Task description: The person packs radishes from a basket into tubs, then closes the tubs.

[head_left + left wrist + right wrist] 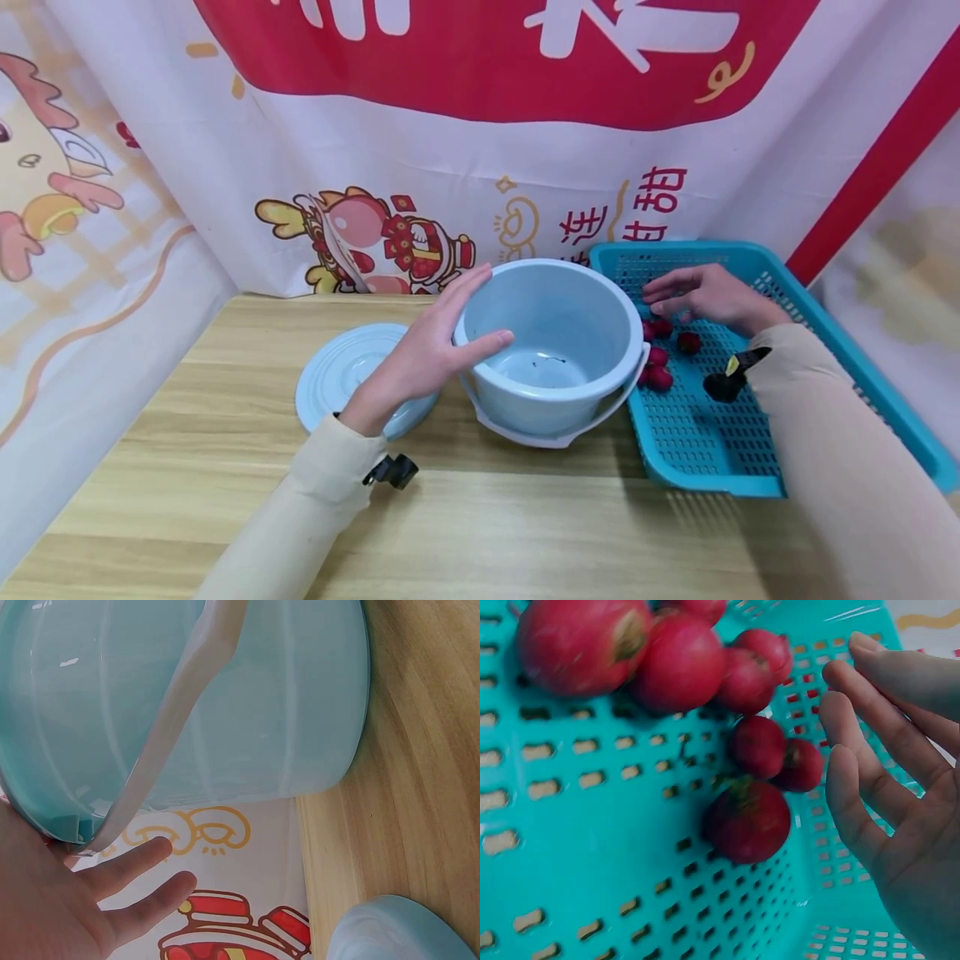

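Clock is head view, 12 at far edge. Light-blue bucket [525, 410] upright near center on wood table [480, 533], open top, a few dark specks on its floor. Left hand [427, 352] at bucket's 9 o'clock: thumb reaching over the rim, fingers along the outside; left wrist view has two fingers straight and spread, clear of the wall, so touching the rim, not wrapped round it. Bucket's white handle [528, 438] hangs down on the 6 o'clock side. Light-blue lid [330, 383] flat on the table at bucket's 8 to 9 o'clock, partly under the left forearm in this view. Teal basket [705, 425] at bucket's 3 to 4 o'clock, slotted floor, red radishes [660, 380] inside along its 9 o'clock side, most bunched. Right hand [708, 296] over the basket, at the radishes' 1 o'clock; fingers slightly bent, nothing in them; right wrist view shows fingertips just beside the nearest radishes, small gap. Printed curtain [420, 154] behind at 12 o'clock, red and white with cartoon figures.
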Motion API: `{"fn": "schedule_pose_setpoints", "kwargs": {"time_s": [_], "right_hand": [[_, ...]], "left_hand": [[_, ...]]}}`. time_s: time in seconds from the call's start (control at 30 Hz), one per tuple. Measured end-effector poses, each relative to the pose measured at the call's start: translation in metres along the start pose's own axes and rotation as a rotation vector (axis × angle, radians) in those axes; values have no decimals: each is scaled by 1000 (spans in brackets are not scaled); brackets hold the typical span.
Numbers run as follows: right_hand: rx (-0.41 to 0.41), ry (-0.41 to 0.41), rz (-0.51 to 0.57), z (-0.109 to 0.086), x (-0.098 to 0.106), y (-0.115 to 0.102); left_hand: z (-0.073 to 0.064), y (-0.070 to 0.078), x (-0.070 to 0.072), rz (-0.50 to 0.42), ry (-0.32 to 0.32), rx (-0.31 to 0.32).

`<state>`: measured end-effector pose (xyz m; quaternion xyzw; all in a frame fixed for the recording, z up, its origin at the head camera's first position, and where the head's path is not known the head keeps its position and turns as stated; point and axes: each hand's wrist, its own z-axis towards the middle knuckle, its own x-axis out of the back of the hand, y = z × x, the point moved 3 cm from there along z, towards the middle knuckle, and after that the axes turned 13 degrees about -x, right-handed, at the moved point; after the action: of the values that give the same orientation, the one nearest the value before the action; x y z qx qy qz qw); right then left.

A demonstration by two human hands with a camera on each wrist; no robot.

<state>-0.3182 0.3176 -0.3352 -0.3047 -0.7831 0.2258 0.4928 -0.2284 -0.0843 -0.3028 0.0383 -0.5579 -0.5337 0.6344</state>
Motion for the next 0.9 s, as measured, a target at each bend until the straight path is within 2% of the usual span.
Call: {"fn": "schedule_pose_setpoints", "kwargs": {"time_s": [0.37,0.57,0.9], "right_hand": [[-57,-33,-146,14,-12,7],[-68,-38,-188,14,-14,5],[-72,-102,-251,11,-13,2]], "left_hand": [[-1,-1,0,-10,1,0],[0,-1,0,-10,-1,0],[-1,-1,0,-3,-2,2]]}}
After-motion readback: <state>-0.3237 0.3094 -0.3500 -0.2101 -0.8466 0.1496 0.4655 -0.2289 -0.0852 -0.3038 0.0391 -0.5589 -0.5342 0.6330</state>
